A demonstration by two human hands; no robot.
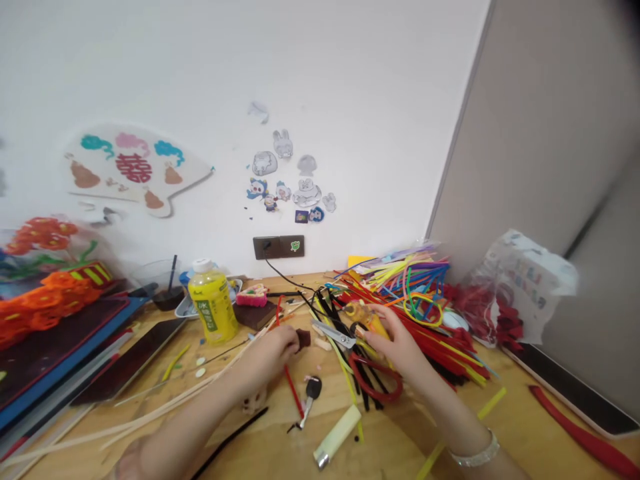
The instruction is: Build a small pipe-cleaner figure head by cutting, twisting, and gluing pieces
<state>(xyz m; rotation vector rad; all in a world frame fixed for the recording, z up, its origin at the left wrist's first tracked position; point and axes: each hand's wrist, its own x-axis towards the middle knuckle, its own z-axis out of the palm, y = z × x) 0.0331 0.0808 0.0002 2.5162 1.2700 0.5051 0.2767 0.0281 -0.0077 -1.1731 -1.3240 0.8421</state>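
Note:
My left hand [273, 353] is closed in a pinch on a small dark brown fuzzy piece [303, 338] over the wooden table [390, 453]. My right hand [397, 340] reaches into a pile of coloured pipe cleaners [415, 293], its fingers curled on an orange-yellow tool [364, 313] that looks like a glue gun. Scissors with red loop handles [345, 337] lie between the two hands. A red pipe cleaner [293, 387] lies under my left hand. A bracelet [475, 457] is on my right wrist.
A yellow drink bottle [214, 308] stands left of centre. Orange pipe-cleaner flowers [45, 293] sit on dark boards at far left. A pale lighter [337, 435] and a black key [311, 393] lie near the front. A plastic bag with red pieces [505, 293] sits at right. Thin sticks [165, 400] cross the table.

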